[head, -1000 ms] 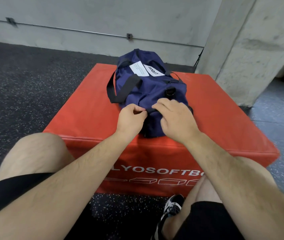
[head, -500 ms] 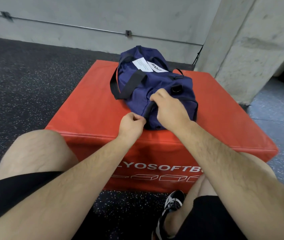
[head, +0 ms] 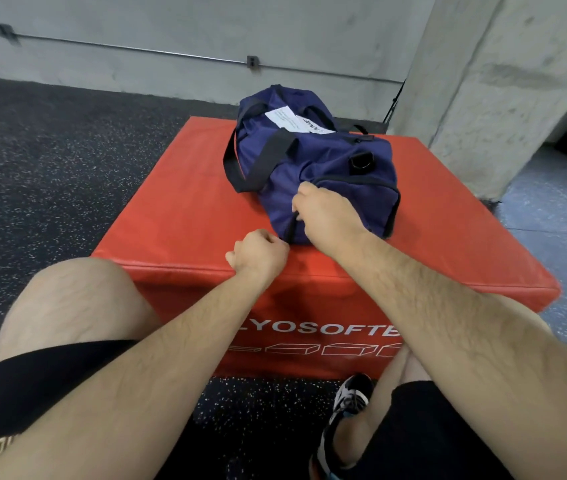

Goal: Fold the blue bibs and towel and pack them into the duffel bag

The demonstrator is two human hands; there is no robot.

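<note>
Navy duffel bag sits mid-frame on the red plyo box; your left hand curls its fingers tight on the near corner, apparently bracing it, while your right hand pinches the end zipper.

The box is bright red, and its front face carries white capital lettering above a row of white outlined blocks. On top of it, the duffel bag is navy blue with black straps, black zip trim and a white label printed in dark text. Left of the box, the floor is black, speckled with pale flecks; right of it, the floor turns a pale blue-grey. Behind the box, the wall is plain grey and the pillar a mottled lighter grey. In front of the box, the shorts are black and the shoe is black and white.
</note>
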